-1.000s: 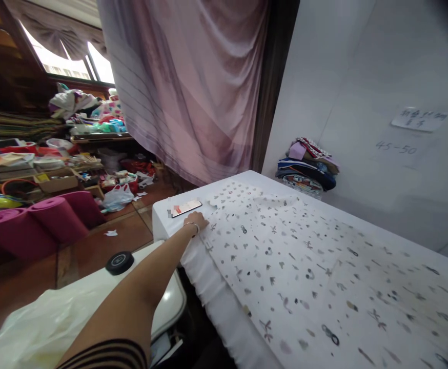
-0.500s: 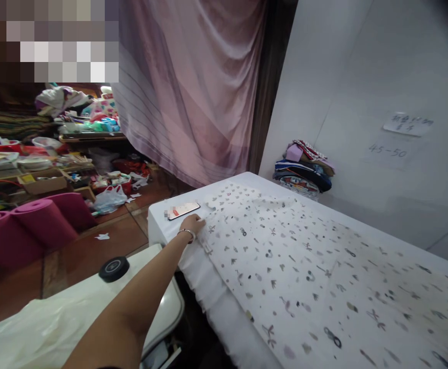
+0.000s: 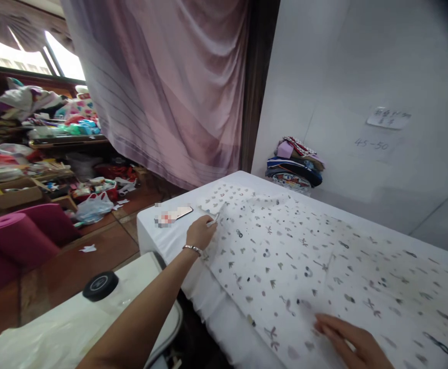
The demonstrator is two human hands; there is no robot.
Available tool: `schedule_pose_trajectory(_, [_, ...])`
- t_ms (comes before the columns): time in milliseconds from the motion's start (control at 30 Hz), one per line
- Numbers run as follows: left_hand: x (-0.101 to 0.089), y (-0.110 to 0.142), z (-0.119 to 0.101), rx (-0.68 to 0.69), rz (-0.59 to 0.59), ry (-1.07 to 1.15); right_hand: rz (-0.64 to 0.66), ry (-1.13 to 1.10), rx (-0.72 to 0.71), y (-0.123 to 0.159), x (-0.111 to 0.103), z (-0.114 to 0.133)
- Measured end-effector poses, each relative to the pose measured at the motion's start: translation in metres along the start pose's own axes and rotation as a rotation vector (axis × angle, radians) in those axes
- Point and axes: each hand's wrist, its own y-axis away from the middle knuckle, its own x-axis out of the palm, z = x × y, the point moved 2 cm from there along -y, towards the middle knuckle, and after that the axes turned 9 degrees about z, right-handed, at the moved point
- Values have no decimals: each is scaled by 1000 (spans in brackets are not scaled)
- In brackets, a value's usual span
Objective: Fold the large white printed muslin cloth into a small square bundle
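A white cloth printed with small plant-like motifs lies spread on a bed-like surface covered in white. At the near left edge of the cloth, my left hand, with a bracelet on its wrist, is closed on a raised fold of the fabric. My right hand is low at the right, over the printed cloth, its fingers stretched to the left and slightly bent; whether the fingertips touch the fabric is unclear. Just beyond my left hand lies a phone, partly blurred out.
A white table with a round black object stands at the lower left. Folded textiles are stacked by the white wall. A pink curtain hangs behind. Pink rolled mats and cluttered boxes occupy the left.
My left hand has moved slightly right and lifted the edge of the cloth into a fold. My right hand has come into view at the lower right. The view has shifted right.
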Motion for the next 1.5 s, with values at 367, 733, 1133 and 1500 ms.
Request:
schedule_pose_trajectory(367, [-7,-3,27,-75,-45,262,338,-525,-196,-137,77,147])
schedule_pose_trajectory(733, [19,-19,93,-273,-33,293,5,249,-330,-261,68,189])
schedule_pose_trajectory(1133, [25,-15,102,-296,-113,439,176,746,-632,-330,113,240])
schedule_pose_trajectory(1500, [26,-12,103,-301,-123,481,157,894,-765,-335,118,246])
